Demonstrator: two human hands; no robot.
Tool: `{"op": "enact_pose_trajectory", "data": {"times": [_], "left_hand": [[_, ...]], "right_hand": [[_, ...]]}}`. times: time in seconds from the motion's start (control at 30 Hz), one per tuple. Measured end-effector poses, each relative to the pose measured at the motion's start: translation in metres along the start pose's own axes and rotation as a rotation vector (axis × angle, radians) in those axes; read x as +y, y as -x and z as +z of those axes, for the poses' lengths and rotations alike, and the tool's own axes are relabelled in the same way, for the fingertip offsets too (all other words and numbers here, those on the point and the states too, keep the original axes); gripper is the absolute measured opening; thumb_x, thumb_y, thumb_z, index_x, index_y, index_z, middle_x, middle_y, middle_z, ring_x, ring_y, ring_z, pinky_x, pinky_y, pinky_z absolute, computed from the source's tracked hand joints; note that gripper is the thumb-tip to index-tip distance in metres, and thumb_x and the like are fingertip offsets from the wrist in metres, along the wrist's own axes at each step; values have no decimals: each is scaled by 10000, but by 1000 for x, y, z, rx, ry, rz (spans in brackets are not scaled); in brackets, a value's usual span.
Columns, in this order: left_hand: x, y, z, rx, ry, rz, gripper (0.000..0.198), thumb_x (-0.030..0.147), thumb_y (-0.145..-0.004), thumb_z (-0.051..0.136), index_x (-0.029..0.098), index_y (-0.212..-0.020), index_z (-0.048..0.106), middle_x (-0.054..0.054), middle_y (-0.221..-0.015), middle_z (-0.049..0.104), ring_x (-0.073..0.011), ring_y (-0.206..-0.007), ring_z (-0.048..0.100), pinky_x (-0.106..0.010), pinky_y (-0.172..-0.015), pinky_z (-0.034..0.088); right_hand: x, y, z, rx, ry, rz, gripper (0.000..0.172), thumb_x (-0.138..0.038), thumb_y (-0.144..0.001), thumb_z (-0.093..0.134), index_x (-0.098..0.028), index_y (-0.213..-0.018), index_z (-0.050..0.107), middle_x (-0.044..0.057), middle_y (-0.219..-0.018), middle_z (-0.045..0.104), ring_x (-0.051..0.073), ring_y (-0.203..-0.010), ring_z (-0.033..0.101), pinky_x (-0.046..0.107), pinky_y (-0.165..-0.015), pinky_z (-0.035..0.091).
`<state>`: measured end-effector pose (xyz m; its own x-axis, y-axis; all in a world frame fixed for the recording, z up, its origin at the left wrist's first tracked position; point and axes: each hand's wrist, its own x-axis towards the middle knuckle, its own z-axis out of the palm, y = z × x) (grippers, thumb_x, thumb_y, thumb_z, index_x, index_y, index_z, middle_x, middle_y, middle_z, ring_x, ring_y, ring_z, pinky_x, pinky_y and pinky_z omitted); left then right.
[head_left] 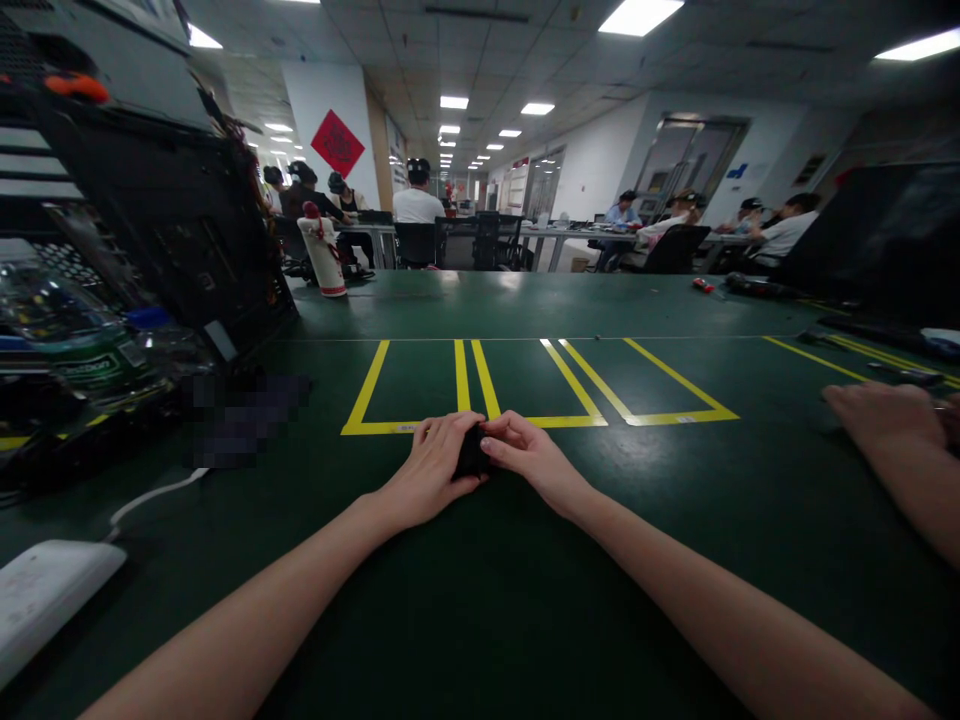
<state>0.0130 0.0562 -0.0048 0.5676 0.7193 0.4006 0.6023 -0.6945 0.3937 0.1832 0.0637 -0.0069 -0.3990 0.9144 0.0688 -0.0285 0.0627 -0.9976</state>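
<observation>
A small black object (470,454) sits low over the table between my two hands, mostly covered by fingers. I cannot make out its kind. My left hand (433,462) curves over it from the left, fingers across its top and thumb along its near side. From the right, my right hand (534,458) has thumb and fingertips pinched against its edge, with a tiny red spot showing there. Just beyond my fingers runs the yellow tape (544,422) marking open-topped boxes on the green table (480,600).
To the left stand an open black computer case (217,230), a plastic bottle (90,350) and a white power strip (56,600). A white figurine-like bottle (324,252) is farther back. Another person's hand (889,420) is at the right. Several people sit at distant desks.
</observation>
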Motion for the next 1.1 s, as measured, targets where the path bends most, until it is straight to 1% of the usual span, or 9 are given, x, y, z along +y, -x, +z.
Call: {"op": "enact_pose_trajectory", "data": {"times": [0.13, 0.27, 0.37, 0.43, 0.53, 0.63, 0.8, 0.97, 1.1], "left_hand": [[0, -1, 1, 0, 6, -2, 567, 210, -717, 563, 249, -1178, 236, -56, -1169, 412, -235, -1101, 379, -417, -926, 258], [-1, -1, 2, 6, 0, -10, 561, 223, -719, 562, 255, -1176, 238, -57, -1175, 409, -245, -1103, 379, -429, -919, 261], [-2, 0, 2, 10, -7, -15, 555, 225, -716, 567, 252, -1169, 247, -56, -1175, 407, -242, -1104, 375, -425, -920, 262], [-2, 0, 2, 11, -10, -16, 560, 222, -713, 571, 248, -1169, 248, -54, -1175, 405, -235, -1104, 374, -416, -924, 261], [-2, 0, 3, 18, -16, -13, 567, 220, -708, 575, 240, -1169, 246, -56, -1175, 404, -229, -1102, 374, -410, -928, 260], [-2, 0, 3, 17, -14, -12, 566, 223, -712, 567, 243, -1172, 238, -59, -1169, 408, -235, -1096, 383, -422, -925, 261], [-1, 0, 1, 4, -8, -18, 565, 221, -716, 561, 250, -1176, 234, -61, -1178, 402, -243, -1103, 377, -434, -927, 257], [0, 0, 0, -1, -4, -21, 540, 218, -726, 549, 239, -1172, 246, -62, -1163, 408, -232, -1091, 385, -419, -929, 259], [0, 0, -1, -4, -3, -21, 541, 224, -724, 554, 236, -1172, 250, -62, -1168, 403, -234, -1095, 378, -419, -931, 256]], "right_hand": [[-1, -1, -1, -13, 40, 15, 242, -297, -714, 560, -212, -931, 498, 29, -951, 535, 158, -933, 509, 339, -817, 416], [-1, -4, -6, -83, -11, -23, 230, -243, -680, 598, -209, -881, 494, 11, -920, 540, 141, -880, 534, 339, -807, 423], [1, -5, -8, -132, -51, -42, 264, -192, -645, 628, -213, -866, 485, 0, -930, 535, 133, -865, 548, 321, -784, 438], [2, -5, -7, -126, -49, -54, 242, -192, -657, 617, -210, -862, 490, -5, -903, 539, 131, -862, 551, 306, -775, 443], [3, -5, -5, -66, -10, -77, 185, -223, -679, 597, -201, -838, 506, -10, -857, 547, 125, -840, 553, 294, -773, 438], [3, -6, -4, -22, 32, -66, 220, -256, -677, 600, -204, -869, 506, -1, -883, 552, 134, -856, 547, 310, -789, 433], [1, -6, -7, -86, 68, -23, 220, -270, -710, 562, -196, -910, 507, 25, -940, 544, 150, -898, 534, 335, -812, 422], [0, -3, -8, -167, -26, -38, 295, -185, -656, 620, -222, -909, 472, 1, -957, 525, 140, -914, 531, 320, -806, 427], [-1, -3, -6, -97, -4, -43, 206, -216, -687, 590, -211, -869, 494, -2, -912, 529, 136, -872, 545, 319, -789, 435]]}}
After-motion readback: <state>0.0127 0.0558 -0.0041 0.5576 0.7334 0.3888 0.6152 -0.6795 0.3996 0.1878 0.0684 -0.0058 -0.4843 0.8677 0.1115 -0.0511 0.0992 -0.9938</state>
